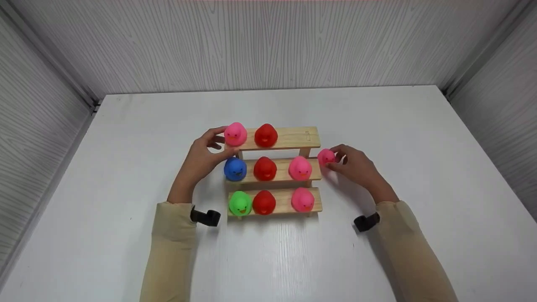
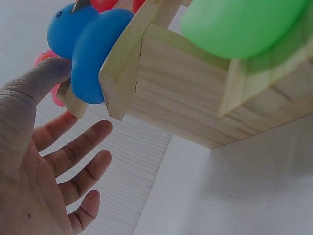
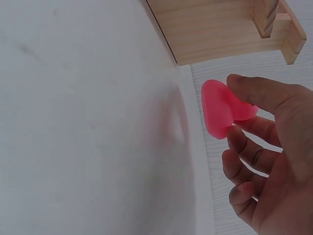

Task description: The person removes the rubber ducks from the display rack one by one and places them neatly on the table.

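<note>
My right hand [image 1: 354,167] pinches a small pink rubber duck [image 1: 326,157] between thumb and fingers, just off the rack's right side. In the right wrist view this pink duck [image 3: 217,110] shows its rounded underside. At the left end of the wooden rack's top shelf [image 1: 289,137], my left hand [image 1: 201,157] spreads its thumb and forefinger about another pink duck [image 1: 235,134] sitting there. The left wrist view has that thumb beside the blue duck [image 2: 100,54], the forefinger at the shelf end and the other fingers loosely extended. A red duck [image 1: 266,135] stands at the top shelf's middle.
On the middle shelf sit the blue duck, a red duck [image 1: 265,168] and a pink duck [image 1: 300,168]. The bottom shelf carries a green duck [image 1: 241,203], a red duck [image 1: 264,202] and a pink duck [image 1: 303,199]. The rack stands on a white table [image 1: 268,260].
</note>
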Motion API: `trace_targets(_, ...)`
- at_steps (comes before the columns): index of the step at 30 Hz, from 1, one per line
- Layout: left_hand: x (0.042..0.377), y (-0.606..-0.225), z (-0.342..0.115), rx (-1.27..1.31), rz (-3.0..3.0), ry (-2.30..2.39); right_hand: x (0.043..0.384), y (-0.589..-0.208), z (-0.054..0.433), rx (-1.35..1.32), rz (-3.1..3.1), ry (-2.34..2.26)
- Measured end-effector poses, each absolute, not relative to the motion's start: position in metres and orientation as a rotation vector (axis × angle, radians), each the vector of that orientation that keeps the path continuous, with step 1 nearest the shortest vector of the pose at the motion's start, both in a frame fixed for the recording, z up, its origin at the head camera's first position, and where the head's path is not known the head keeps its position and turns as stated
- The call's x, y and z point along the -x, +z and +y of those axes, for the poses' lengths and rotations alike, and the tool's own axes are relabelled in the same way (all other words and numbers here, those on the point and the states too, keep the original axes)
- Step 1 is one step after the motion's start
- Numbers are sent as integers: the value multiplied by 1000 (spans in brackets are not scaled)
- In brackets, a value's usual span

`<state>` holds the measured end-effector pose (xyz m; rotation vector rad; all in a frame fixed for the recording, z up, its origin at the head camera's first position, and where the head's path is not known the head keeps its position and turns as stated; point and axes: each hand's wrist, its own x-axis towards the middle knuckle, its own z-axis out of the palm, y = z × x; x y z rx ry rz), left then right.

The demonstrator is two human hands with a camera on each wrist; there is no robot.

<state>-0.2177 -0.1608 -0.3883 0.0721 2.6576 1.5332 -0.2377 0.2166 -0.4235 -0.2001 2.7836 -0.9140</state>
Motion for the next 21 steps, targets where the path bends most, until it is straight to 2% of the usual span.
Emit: trace_targets(21, 219, -392, -160, -41, 2634, 1566, 241, -429, 216, 148, 2714, -884)
